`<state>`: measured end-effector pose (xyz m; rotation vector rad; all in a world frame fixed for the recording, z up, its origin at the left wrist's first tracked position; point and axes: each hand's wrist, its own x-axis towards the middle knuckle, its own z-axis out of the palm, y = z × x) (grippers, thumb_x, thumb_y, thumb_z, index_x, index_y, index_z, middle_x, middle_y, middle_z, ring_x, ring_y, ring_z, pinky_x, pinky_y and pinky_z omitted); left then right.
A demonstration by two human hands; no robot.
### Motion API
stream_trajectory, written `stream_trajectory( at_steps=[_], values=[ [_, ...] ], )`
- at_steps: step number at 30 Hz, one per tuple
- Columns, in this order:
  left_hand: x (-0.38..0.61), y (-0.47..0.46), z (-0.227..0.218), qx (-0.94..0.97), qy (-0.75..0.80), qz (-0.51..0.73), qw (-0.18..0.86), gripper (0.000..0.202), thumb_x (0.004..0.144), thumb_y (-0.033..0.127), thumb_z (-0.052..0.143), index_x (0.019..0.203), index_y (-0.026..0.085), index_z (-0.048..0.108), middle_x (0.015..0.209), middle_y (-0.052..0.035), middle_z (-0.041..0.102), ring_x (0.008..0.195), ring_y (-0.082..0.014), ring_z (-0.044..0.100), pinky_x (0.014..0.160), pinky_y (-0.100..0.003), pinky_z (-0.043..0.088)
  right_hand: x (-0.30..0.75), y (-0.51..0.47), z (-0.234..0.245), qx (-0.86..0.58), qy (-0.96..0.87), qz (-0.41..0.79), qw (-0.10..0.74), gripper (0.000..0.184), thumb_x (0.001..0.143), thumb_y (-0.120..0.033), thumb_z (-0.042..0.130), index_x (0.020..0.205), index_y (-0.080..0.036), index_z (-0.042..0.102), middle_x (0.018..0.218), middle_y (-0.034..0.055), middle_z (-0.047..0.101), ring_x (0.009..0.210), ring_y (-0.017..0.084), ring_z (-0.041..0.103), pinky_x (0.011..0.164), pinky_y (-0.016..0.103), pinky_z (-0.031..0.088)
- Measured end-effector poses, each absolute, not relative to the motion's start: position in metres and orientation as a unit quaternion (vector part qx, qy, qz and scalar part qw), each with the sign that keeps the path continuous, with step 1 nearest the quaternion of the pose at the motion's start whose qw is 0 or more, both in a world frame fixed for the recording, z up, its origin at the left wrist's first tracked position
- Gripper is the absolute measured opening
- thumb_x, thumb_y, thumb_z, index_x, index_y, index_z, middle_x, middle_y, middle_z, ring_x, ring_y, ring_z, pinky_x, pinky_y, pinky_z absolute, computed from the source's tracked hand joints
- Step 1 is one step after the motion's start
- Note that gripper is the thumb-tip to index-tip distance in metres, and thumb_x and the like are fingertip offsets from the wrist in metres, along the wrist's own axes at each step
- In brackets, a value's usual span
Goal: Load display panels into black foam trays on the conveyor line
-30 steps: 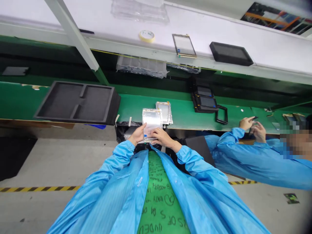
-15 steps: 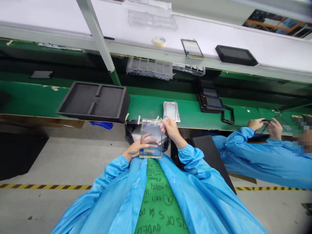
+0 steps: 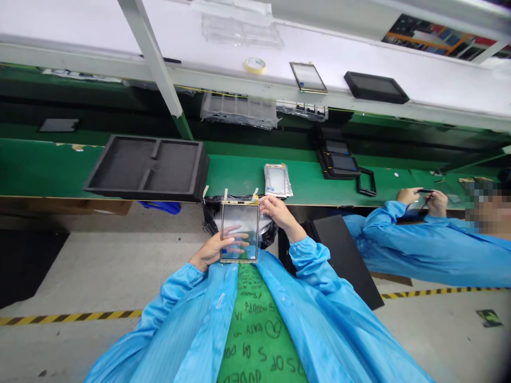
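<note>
A clear glass touch panel (image 3: pixel 248 219) with a dark border is held upright in front of my body. My left hand (image 3: pixel 211 249) grips its left edge, thumb in front and fingers spread behind the glass, showing through it. At the panel's upper right corner, next to a small yellow tab, the fingers of my right hand (image 3: pixel 277 211) are pinched together. Whether they grip the edge itself or a tab there is too small to tell. A stack of similar panels (image 3: pixel 276 181) in clear wrapping lies on the green bench just beyond.
A black foam tray (image 3: pixel 175 165) with two compartments sits on the green bench (image 3: pixel 227 170). Black framed units (image 3: pixel 339 162) and a black frame (image 3: pixel 366 182) lie to the right. Tape strips (image 3: pixel 225 194) hang along the edge above a black bag (image 3: pixel 211 213). A co-worker (image 3: pixel 415 239) works at right.
My right hand has moved from in front of the panel's upper part to its upper right corner. The panel now shows more of its face, and my left thumb lies over its front.
</note>
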<state>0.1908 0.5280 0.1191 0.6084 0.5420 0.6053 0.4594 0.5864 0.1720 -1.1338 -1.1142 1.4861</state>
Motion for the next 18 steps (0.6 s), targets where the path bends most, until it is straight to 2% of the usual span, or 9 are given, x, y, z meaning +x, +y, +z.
stream_trajectory(
  at_steps=[3,7,11,13,16,18],
  values=[
    [0.191,0.529,0.119,0.288,0.264,0.288,0.874,0.056,0.08,0.032,0.083,0.131,0.023,0.063,0.128,-0.0167,0.072,0.111,-0.0363,0.072,0.093,-0.052,0.057,0.443,0.59,0.163,-0.418,-0.395,0.676,0.461,0.049,0.073,-0.06,0.083,0.078,-0.02,0.054,0.067,-0.005,0.059,0.056,0.008,0.053,0.051,0.018,0.046],
    [0.187,0.53,0.118,0.293,0.279,0.297,0.865,0.051,0.074,0.029,0.088,0.121,0.021,0.071,0.117,-0.0135,0.076,0.107,-0.0341,0.073,0.091,-0.049,0.058,0.428,0.588,0.138,-0.398,-0.343,0.708,0.473,0.052,0.065,-0.056,0.089,0.084,-0.021,0.056,0.067,-0.0064,0.056,0.054,0.007,0.048,0.049,0.018,0.041],
    [0.177,0.525,0.115,0.284,0.294,0.313,0.857,0.047,0.066,0.028,0.092,0.108,0.018,0.073,0.105,-0.0114,0.08,0.099,-0.0332,0.076,0.096,-0.049,0.056,0.42,0.575,0.104,-0.424,-0.396,0.717,0.386,0.053,0.064,-0.057,0.088,0.078,-0.02,0.053,0.06,-0.0081,0.053,0.05,0.007,0.045,0.048,0.019,0.038],
    [0.169,0.519,0.11,0.263,0.317,0.338,0.846,0.045,0.063,0.027,0.093,0.102,0.019,0.072,0.096,-0.0083,0.081,0.094,-0.0314,0.077,0.094,-0.047,0.057,0.424,0.564,0.091,-0.432,-0.443,0.71,0.336,0.053,0.068,-0.059,0.085,0.074,-0.02,0.05,0.063,-0.0062,0.058,0.051,0.007,0.048,0.05,0.02,0.04],
    [0.158,0.51,0.1,0.217,0.384,0.37,0.818,0.054,0.067,0.032,0.091,0.116,0.023,0.069,0.086,-0.0033,0.079,0.089,-0.0267,0.077,0.085,-0.039,0.059,0.43,0.543,0.08,-0.419,-0.455,0.731,0.287,0.049,0.07,-0.052,0.085,0.079,-0.02,0.049,0.083,-0.0006,0.069,0.054,0.007,0.054,0.051,0.02,0.042],
    [0.152,0.504,0.093,0.201,0.431,0.371,0.797,0.059,0.072,0.038,0.087,0.126,0.024,0.066,0.081,-0.0019,0.077,0.085,-0.0251,0.077,0.081,-0.036,0.059,0.431,0.528,0.074,-0.389,-0.44,0.767,0.258,0.044,0.07,-0.042,0.085,0.092,-0.021,0.054,0.092,0.0001,0.07,0.056,0.008,0.058,0.051,0.02,0.043]
  ],
)
